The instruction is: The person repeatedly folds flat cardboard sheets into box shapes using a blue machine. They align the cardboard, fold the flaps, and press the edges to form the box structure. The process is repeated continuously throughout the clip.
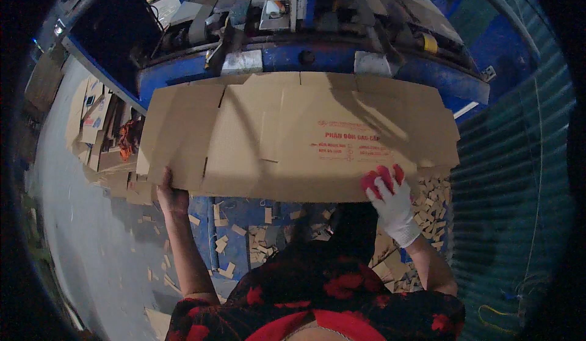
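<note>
A blue machine fills the top of the view, its upper deck crowded with metal parts and a yellow tape roll. Against its front edge lies a large flattened cardboard box blank, slotted along its far edge and printed in red near its right half; it spans nearly the machine's width and is held roughly level above the floor. Both forearms reach up from the lower edge to the blank's near edge, well apart from each other. The left hand is bare, its arm almost straight, and its fingers are closed over the blank's near left corner, thumb on top. The right hand wears a white glove with red fingertips; its wrist bends inward and the fingers curl over the near right edge, gripping it. Below the blank, small cardboard offcuts litter the floor, with stacked cardboard sheets at the left.
</note>
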The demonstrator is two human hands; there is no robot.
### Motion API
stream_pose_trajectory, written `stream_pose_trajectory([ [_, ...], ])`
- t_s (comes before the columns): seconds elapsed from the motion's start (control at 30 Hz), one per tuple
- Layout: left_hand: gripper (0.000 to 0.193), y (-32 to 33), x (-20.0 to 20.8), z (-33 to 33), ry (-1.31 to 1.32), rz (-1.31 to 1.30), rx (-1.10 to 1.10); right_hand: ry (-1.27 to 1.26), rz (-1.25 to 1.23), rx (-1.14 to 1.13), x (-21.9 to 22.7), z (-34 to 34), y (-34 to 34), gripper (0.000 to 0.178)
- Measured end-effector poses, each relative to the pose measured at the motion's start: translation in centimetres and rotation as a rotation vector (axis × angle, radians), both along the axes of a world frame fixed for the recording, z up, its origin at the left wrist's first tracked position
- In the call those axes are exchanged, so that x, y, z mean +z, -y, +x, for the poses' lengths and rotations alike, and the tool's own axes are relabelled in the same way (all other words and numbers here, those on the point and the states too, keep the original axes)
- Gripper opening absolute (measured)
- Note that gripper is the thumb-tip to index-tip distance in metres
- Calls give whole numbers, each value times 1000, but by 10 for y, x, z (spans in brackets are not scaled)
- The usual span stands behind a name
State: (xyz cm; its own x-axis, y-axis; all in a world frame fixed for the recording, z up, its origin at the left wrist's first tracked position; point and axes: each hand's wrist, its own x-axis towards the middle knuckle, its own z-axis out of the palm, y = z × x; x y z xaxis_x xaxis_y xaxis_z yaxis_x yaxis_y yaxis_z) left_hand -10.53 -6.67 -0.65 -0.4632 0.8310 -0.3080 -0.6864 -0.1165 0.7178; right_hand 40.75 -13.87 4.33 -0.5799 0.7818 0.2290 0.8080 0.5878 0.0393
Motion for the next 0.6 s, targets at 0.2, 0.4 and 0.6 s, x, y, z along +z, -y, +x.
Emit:
stream_pose_trajectory([
  [0.2,52,-26,33,87,-686,223,-321,67,163,-3,-4,10,-53,47],
  [0.4,68,-110,41,122,-1832,516,-248,-84,307,-23,-22,1,-136,47],
  [0.6,54,-198,29,131,-1928,580,-260,-28,227,-51,-34,8,-217,43],
])
